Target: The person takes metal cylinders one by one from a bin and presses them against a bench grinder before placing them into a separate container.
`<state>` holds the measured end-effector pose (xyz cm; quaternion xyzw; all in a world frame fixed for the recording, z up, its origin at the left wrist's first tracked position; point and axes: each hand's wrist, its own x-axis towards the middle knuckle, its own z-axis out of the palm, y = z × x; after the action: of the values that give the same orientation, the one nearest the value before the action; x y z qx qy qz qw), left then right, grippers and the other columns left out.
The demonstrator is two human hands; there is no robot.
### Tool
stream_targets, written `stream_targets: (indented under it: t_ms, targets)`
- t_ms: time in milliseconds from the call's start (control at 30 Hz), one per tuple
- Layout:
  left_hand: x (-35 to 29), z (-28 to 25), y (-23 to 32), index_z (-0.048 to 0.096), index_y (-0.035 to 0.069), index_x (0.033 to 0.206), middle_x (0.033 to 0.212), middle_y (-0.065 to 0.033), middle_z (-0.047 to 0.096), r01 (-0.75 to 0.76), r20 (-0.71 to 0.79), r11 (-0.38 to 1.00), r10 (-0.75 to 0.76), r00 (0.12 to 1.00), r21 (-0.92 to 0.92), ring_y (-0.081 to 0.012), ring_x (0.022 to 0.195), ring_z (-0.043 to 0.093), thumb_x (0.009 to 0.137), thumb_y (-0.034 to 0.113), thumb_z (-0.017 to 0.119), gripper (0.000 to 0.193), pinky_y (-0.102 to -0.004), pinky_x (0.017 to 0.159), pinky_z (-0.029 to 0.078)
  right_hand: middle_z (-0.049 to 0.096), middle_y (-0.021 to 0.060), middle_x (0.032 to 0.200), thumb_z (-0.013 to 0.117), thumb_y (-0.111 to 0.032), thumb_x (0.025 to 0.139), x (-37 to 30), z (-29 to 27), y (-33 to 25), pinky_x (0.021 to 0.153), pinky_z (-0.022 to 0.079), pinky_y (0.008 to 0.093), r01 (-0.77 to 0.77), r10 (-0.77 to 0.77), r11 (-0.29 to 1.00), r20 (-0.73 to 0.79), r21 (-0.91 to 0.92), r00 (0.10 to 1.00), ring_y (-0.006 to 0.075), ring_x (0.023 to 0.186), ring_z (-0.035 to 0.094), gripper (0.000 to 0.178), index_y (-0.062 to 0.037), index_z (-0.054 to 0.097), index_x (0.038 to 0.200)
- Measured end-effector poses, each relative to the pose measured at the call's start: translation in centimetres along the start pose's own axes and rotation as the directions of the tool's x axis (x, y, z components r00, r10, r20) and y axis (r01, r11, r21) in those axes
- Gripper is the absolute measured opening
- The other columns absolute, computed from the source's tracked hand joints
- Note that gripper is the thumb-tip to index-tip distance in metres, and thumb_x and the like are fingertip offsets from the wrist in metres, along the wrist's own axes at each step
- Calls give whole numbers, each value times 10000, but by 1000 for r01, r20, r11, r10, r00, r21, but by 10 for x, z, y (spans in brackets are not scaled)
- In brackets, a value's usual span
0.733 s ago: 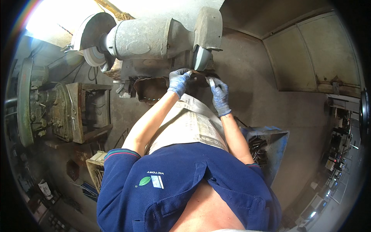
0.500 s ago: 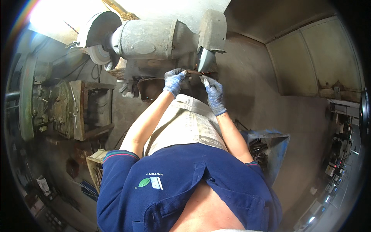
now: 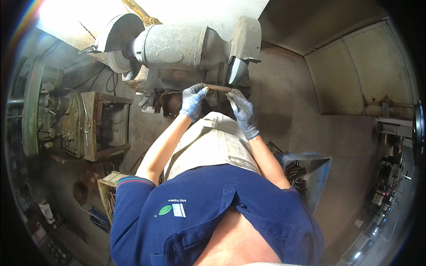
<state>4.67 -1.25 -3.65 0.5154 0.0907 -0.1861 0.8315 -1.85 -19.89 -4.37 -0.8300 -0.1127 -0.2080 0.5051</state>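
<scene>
I have the left hand (image 3: 193, 101) and right hand (image 3: 242, 109) pinching a brown bar (image 3: 219, 88) by its ends in front of the grinder (image 3: 172, 46), a green machine (image 3: 72, 124) left of the grinder.

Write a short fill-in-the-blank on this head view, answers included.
1. The left grip and right grip hold the slim brown bar by its opposite ____.
2. Both hands are covered by blue-grey ____.
3. The double-ended grinder has its pale round wheel on the person's ____ side.
4. The blue-edged bin of dark metal pieces stands to the person's ____.

Missing words: ends; gloves; left; right.
</scene>
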Motion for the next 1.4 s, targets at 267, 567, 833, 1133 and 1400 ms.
stream_targets:
  t_ms: [267, 567, 833, 1133, 1400]
  targets:
    - [-59, 11, 31, 597, -56, 1005, 918, -157, 656, -35, 196, 999, 41, 980, -34, -212, 811, 664, 867, 41, 587, 169, -303, 743, 549, 564, 215, 1167, 721, -232, 759, -11, -43, -80, 942, 441, 389, 64, -63, 997, 38, -40, 997, 354, 1108, 547, 450, -11, 598, 1132]
    - [-70, 23, 61, 627, -16, 884, 728, -47, 624, 103, 239, 993, -86, 967, -59, -90, 604, 582, 859, 187, 638, 205, -213, 574, 478, 571, 198, 1156, 710, -394, 759, -9, -56, -105, 948, 429, 387, 163, -160, 985, 54, -55, 986, 323, 1110, 550, 528, -5, 625, 1104]
    - [-60, 33, 50, 635, -3, 878, 747, -36, 635, -52, 207, 994, 32, 978, 94, -69, 627, 566, 833, 117, 658, 131, -207, 582, 472, 573, 202, 1154, 723, -287, 754, -10, -58, -95, 958, 424, 394, 118, -118, 993, 14, -31, 993, 332, 1123, 535, 470, 5, 611, 1105]
    - [-39, 25, 23, 603, -47, 969, 833, -110, 660, -133, 228, 971, 86, 970, 200, -150, 743, 643, 853, 38, 605, 144, -269, 699, 531, 587, 166, 1164, 675, -137, 787, -17, -47, -62, 981, 392, 365, -55, 53, 995, -18, -83, 998, 306, 1147, 518, 329, -15, 635, 1090]
    - [-13, 46, 4, 625, -23, 897, 788, -67, 648, -30, 120, 987, 11, 993, 158, -131, 674, 628, 859, 43, 589, 84, -241, 605, 522, 642, 129, 1059, 664, -21, 766, -6, -44, -18, 936, 443, 326, -15, -1, 974, -70, -226, 998, 256, 1069, 578, 236, -10, 667, 1002]
